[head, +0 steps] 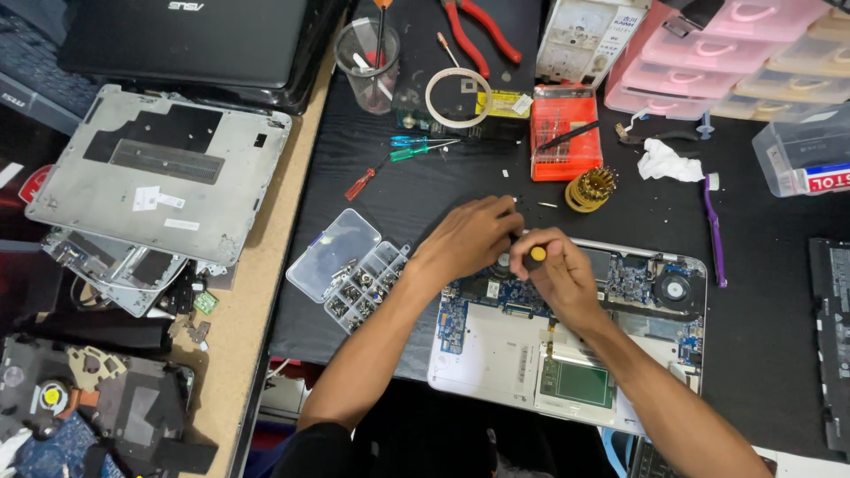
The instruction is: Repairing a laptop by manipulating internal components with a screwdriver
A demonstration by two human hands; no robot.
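The open laptop (567,327) lies on the black desk (425,190), its boards bare. The right hand (553,274) has its fingers closed around a yellow-capped screwdriver (535,254), standing on the top edge. The left hand (469,237) steadies its tip, fingers pinched together. This looks like the screw-turning step. Next, the tip must stay straight in the tiny screw.

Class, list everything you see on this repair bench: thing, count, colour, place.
Opened laptop: one, silver, blue boards, front centre.
Screwdriver: one, yellow-capped, in the right hand.
Screw organiser: one, clear, left of the laptop.
Bit case: one, orange, behind the hands.
Pliers: one, red-handled, back centre.
Tape roll: one, pale, back centre.
Brush: one, purple, right.
Laptop base covers: stacked, grey, left.
Drawer unit: one, pink, back right.
Left hand: steadying the screwdriver shaft.
Right hand: gripping the screwdriver.
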